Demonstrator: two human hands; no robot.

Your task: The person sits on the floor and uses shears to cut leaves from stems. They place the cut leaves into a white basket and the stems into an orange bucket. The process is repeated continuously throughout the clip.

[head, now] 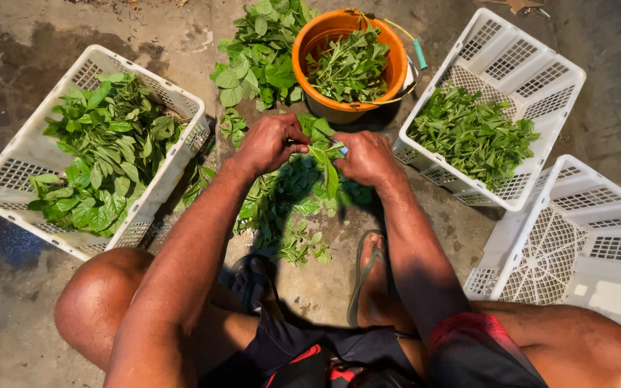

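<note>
My left hand (271,142) and my right hand (368,156) meet over the floor, both closed on a leafy green stem (323,159) that hangs between them. A small pale object shows at my right fingertips; I cannot tell what it is. Under the hands lies a loose pile of green leaves (289,208) on the concrete. Just beyond the hands stands an orange bucket (394,66) holding more leafy sprigs.
A white plastic crate (16,169) at left is full of broad leaves. Another white crate (540,108) at right holds smaller leaves, and an empty one (591,244) lies beside it. More leaves (256,50) are heaped behind the bucket. My feet in sandals rest below the pile.
</note>
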